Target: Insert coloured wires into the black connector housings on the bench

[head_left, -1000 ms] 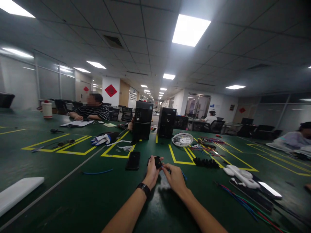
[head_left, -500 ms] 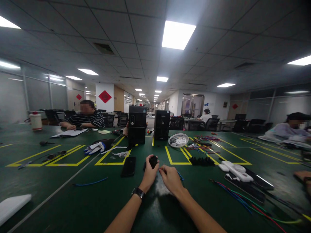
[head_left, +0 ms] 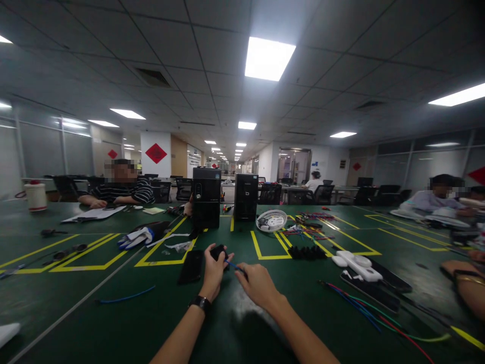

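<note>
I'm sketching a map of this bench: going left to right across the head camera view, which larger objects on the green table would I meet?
White bottle with a red lid, white-and-blue glove, left computer tower, right computer tower, white basket, black clump, white device.

The left hand (head_left: pixel 214 272) and right hand (head_left: pixel 258 284) are bare, as are both slender forearms (head_left: pixel 300 323) down to the picture's lower edge, and a snug black wristband (head_left: pixel 200 303) circles the left wrist, its darker, glossy section catching a little light, the finer details too small to tell.
</note>
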### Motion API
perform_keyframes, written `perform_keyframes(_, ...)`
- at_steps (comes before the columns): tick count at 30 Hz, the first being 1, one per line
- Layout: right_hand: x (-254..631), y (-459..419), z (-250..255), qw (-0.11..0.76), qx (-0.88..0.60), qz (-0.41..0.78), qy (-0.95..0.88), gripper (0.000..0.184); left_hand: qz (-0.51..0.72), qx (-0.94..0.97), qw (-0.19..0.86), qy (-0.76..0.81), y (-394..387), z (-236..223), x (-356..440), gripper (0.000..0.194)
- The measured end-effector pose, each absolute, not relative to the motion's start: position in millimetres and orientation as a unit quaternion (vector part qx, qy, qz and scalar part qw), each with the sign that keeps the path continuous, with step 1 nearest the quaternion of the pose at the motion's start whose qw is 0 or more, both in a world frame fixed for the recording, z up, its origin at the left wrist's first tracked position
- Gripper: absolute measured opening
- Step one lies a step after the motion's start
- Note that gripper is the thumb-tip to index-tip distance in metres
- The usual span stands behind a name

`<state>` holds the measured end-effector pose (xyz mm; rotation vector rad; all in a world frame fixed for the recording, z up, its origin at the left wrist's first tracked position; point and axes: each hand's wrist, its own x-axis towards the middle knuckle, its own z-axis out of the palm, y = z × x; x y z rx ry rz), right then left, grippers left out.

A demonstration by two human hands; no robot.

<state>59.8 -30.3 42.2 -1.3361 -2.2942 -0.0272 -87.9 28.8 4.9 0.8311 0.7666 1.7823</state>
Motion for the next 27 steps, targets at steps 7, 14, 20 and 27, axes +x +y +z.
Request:
perform_keyframes(7,61.7,-27.7,38.6,0.213,-0.499,-0.048,-0.838,0.034,0.727,0.341,0.514,0.301,35.8,1.6,-90.3,0.035)
perform_keyframes(14,63.3,-25.3,26.7,0.164,-0.458,-0.048,-0.872,0.035,0.717,0.416,0.445,0.338,43.8,0.6,-96.8,0.041)
perform_keyframes(20,71.8,-19.7,33.9,0.206,-0.481,-0.037,-0.852,0.033,0.696,0.489,0.376,0.367,42.3,3.7,-96.5,0.04)
perform_keyframes(27,60.6,-19.4,31.2,0.278,-0.482,-0.015,-0.831,0.035,0.759,0.371,0.419,0.332,45.6,12.3,-85.7,0.034)
